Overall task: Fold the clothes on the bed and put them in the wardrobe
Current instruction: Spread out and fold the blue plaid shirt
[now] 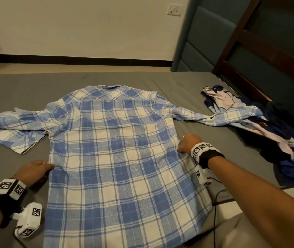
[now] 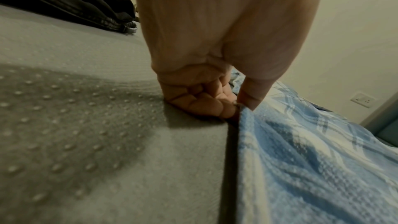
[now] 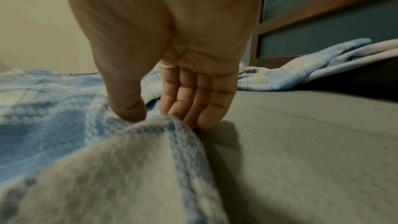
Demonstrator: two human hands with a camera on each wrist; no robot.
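Note:
A blue and white plaid shirt (image 1: 114, 151) lies back-up and spread flat on the grey bed (image 1: 17, 90), sleeves out to both sides. My left hand (image 1: 35, 170) pinches the shirt's left side edge (image 2: 243, 113) between thumb and curled fingers. My right hand (image 1: 185, 143) pinches the right side edge, thumb on top of the cloth (image 3: 150, 125) and fingers (image 3: 193, 108) under the raised fold. A heap of other clothes (image 1: 271, 133), dark blue and pale pink, lies on the bed at the right, under the shirt's right sleeve end.
A wooden bed frame (image 1: 260, 51) with teal panels stands at the far right. A pale wall with a socket (image 1: 174, 9) runs behind the bed. A dark bundle (image 2: 71, 1) lies at the bed's left end. A black cable (image 1: 215, 212) hangs near my right forearm.

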